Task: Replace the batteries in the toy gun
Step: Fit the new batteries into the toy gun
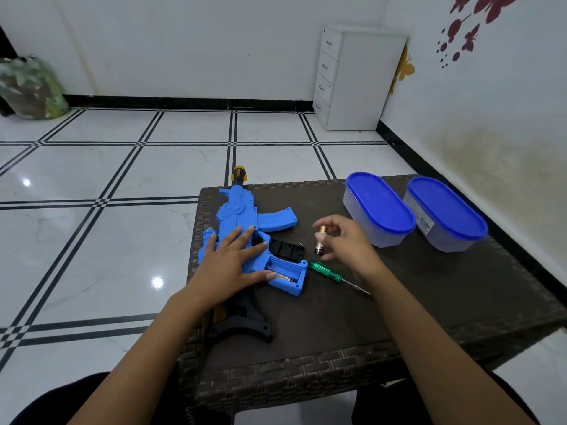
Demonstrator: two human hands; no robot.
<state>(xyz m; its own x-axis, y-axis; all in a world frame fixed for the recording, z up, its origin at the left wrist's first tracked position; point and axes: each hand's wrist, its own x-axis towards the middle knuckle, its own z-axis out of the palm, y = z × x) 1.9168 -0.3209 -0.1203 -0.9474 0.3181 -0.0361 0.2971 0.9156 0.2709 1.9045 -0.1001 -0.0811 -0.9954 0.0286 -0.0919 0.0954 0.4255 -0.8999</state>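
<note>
A blue toy gun (pixel 242 214) lies on the left part of a dark woven table (pixel 399 308), its black stock pointing toward me. Its grip compartment (pixel 287 273) is uncovered, and one battery shows inside. My left hand (pixel 233 262) rests flat on the gun's body, fingers spread. My right hand (pixel 343 242) holds a battery (pixel 319 242) upright between thumb and fingers, just right of the gun. The black compartment cover (pixel 288 249) lies beside the grip, with a tiny screw (pixel 302 244) near it. A green-handled screwdriver (pixel 334 276) lies below my right hand.
Two clear containers with blue lids (pixel 379 207) (pixel 446 211) stand at the table's far right. A white drawer cabinet (pixel 356 81) stands by the wall and a bag (pixel 30 87) sits on the tiled floor at the far left.
</note>
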